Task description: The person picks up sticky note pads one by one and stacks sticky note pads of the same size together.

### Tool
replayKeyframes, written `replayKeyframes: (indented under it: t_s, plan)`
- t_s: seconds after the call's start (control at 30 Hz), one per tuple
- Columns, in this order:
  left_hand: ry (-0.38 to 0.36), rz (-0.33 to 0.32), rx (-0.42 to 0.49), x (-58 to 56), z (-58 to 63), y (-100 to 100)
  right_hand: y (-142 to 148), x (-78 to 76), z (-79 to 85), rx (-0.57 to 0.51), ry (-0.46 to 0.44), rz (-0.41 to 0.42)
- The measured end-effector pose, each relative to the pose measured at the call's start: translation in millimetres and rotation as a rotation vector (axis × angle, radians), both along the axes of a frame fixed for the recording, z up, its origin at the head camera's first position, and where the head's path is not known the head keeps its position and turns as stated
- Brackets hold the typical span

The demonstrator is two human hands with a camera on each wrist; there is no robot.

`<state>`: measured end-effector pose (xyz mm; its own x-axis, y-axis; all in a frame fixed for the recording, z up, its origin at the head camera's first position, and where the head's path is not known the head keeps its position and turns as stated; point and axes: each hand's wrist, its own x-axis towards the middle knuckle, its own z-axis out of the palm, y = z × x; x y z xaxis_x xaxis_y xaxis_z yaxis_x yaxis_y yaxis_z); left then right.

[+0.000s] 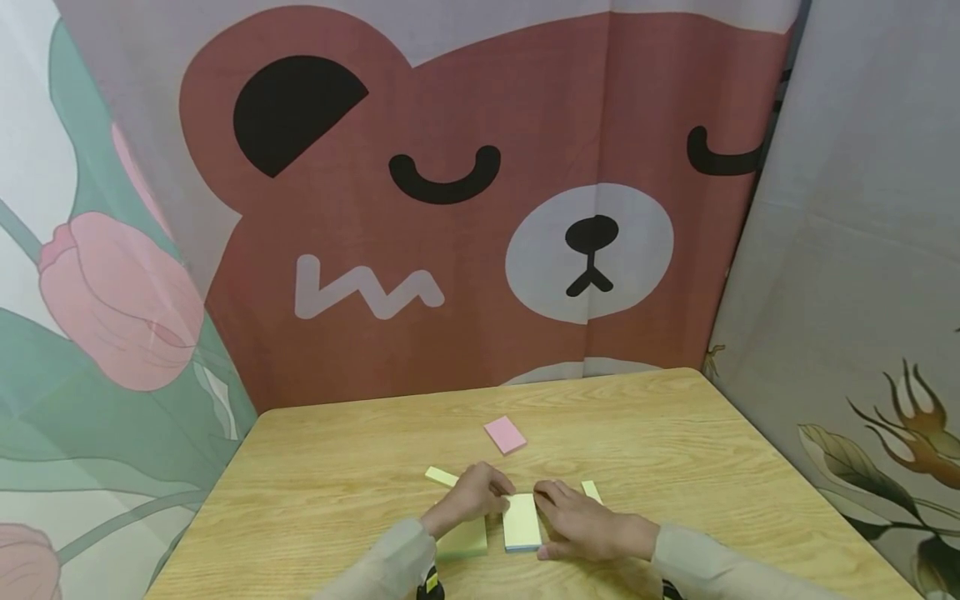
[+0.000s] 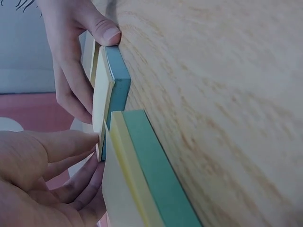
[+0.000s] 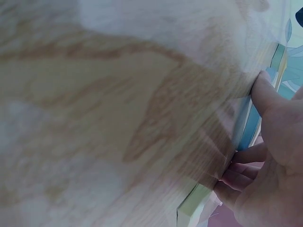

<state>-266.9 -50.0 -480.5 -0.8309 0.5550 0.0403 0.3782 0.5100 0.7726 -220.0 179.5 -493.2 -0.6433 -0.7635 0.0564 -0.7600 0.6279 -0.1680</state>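
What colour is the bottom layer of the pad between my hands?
Blue; the bottom layer shows best in the left wrist view.

From my head I look forward and down across the surface [image 1: 337, 475] to the bear curtain [image 1: 337, 200], while both wrist cameras look sideways, low and close along it, sharing my right hand [image 1: 587, 522] and the yellow-topped pad [image 1: 521, 521].

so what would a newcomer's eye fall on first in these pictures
Most likely the huge reddish-brown cartoon bear on the cloth backdrop behind the wood-grain table. Next, the rectangular pale-yellow-and-blue paper pad between the person's left grip and right grip, at the head view's lower centre. The pink rectangular paper pad, lying alone farther back, also stands out.
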Motion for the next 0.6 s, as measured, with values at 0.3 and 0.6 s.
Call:
replayKeyframes:
  t_s: [0.3,0.6]
  plan:
    - [0.024,-0.003,-0.05,1.8,1.6,-0.5,-0.3,-0.2,0.6,0.003,0.001,0.004]
    - [0.055,0.002,-0.068,2.9,0.8,-0.8,-0.4,0.1,0.5,0.0,0.0,0.002]
